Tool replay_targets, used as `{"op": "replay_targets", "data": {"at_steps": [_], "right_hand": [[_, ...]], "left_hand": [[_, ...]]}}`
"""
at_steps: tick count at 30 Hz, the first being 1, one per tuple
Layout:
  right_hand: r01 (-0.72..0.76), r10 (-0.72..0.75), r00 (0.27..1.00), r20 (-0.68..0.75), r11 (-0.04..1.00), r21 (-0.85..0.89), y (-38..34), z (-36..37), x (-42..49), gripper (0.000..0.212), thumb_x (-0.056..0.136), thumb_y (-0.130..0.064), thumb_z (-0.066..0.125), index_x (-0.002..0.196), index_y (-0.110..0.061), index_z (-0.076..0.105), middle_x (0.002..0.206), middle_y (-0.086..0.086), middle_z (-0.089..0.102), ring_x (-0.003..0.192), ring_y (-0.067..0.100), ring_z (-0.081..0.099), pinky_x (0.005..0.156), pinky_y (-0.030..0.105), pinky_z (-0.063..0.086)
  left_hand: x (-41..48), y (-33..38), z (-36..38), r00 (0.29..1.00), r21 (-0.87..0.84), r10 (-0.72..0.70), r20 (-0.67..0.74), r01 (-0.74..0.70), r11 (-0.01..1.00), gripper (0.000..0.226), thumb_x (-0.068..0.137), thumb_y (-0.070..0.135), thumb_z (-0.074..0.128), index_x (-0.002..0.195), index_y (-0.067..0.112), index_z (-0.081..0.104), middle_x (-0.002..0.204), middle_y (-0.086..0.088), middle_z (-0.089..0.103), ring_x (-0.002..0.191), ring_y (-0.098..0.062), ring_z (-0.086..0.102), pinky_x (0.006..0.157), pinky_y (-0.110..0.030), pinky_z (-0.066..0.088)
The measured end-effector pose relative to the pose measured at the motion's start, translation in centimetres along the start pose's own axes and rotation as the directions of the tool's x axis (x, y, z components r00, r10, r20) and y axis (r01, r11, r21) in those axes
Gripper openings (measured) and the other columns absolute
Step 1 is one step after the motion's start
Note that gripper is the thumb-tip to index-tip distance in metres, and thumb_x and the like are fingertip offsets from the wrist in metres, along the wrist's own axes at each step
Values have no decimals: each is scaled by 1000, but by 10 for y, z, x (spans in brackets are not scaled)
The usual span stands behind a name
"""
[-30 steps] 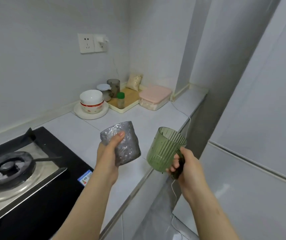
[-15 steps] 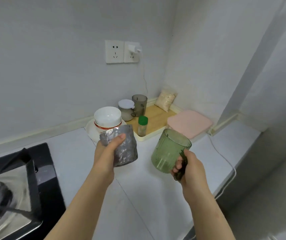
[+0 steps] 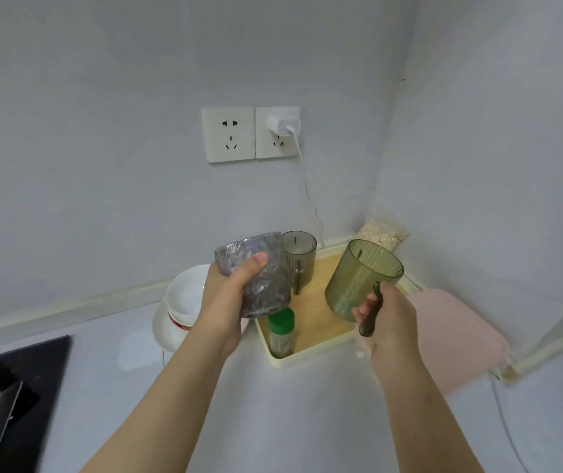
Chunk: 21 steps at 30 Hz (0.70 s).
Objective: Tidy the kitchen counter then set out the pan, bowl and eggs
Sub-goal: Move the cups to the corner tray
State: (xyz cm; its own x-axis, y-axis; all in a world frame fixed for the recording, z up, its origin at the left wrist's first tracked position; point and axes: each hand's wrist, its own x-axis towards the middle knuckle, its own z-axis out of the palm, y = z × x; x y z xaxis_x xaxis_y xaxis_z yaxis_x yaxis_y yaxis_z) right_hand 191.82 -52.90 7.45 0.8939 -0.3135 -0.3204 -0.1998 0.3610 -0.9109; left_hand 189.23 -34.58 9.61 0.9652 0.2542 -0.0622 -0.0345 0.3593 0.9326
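Observation:
My left hand (image 3: 228, 295) grips a grey textured glass cup (image 3: 259, 281), held tilted above the left end of a wooden tray (image 3: 317, 322). My right hand (image 3: 389, 319) holds a green ribbed mug (image 3: 358, 281) by its dark handle, over the tray's right side. A white bowl (image 3: 184, 298) sits on a white plate on the counter, partly hidden behind my left hand. No pan or eggs are in view.
On the tray stand a smoky grey mug (image 3: 302, 257) and a green-capped bottle (image 3: 281, 331). A bag of grain (image 3: 382, 233) leans in the corner. A pink-lidded box (image 3: 457, 336) lies right of the tray. The black stove (image 3: 6, 387) is at left. A charger cable hangs from the wall socket (image 3: 283, 131).
The view has moved closer to the corner and both hands have carried the two cups forward, from over the open counter to above the tray.

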Motion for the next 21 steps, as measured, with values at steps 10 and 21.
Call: {"op": "replay_targets", "data": {"at_steps": [10,21], "right_hand": [[41,-21,998,59,934,-355,10,41,120,28,98,-23,34,72,-18,40,74,1,60,88,25,57,60,27,34],[177,-32,964,264,817,-548,34,59,175,21,101,-20,33,94,-6,48,97,10,57,89,23,51,78,28,34]], "left_hand": [[71,-21,36,994,38,40,-102,-37,999,49,59,24,82,103,13,62,90,-7,72,83,-27,70,72,-40,58],[110,-34,45,989,95,66,-134,-53,994,85,41,33,82,118,9,53,105,-12,69,92,-27,70,73,-38,58]]}}
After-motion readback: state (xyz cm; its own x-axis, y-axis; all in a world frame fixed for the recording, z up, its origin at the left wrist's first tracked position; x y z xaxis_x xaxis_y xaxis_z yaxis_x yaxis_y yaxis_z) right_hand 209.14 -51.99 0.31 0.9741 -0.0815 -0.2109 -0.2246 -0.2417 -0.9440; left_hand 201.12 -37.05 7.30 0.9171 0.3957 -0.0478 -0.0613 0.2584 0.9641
